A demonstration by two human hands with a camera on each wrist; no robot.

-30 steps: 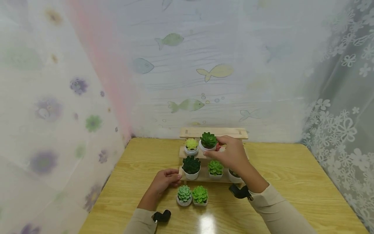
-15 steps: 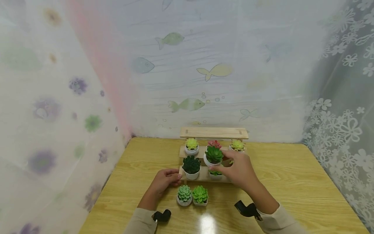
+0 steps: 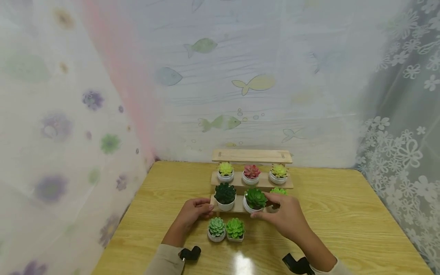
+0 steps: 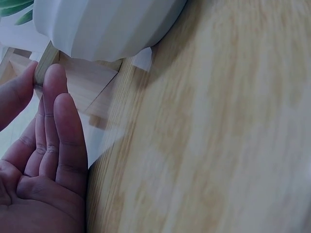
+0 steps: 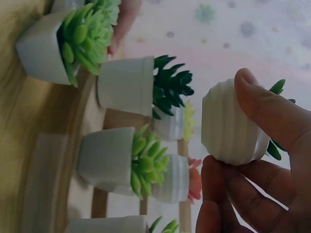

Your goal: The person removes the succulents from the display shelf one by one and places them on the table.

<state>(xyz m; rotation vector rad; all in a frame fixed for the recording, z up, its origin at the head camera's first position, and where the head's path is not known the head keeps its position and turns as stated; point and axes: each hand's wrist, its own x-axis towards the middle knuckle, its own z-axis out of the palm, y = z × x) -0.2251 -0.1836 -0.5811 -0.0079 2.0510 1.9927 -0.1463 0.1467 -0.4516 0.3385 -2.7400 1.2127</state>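
My right hand [image 3: 288, 215] holds a potted green succulent [image 3: 255, 199] by its ribbed white pot, thumb on one side and fingers on the other. In the right wrist view this pot [image 5: 233, 121] is raised clear of the plants around it. With thumb and fingertips, my left hand [image 3: 193, 213] pinches the left end of the lower board of a tiered wooden stand [image 3: 252, 156]. A dark green succulent [image 3: 225, 196] stands on that board near my left hand. The bright green succulent in a square pot [image 5: 107, 158], mid-board, is hidden behind the held one in the head view.
The middle tier carries a yellow-green succulent [image 3: 225, 172], a red one [image 3: 251, 174] and another yellow-green one [image 3: 278, 173]. On the wooden table [image 3: 165, 191] before the stand sit a pale green succulent [image 3: 217, 229] and a bright green one [image 3: 235, 230]. Patterned curtains [image 3: 220, 76] surround it.
My right hand has brought the green succulent from the middle tier forward and down to over the lower board, uncovering the red and right-hand yellow-green succulents. My left hand stays in place.
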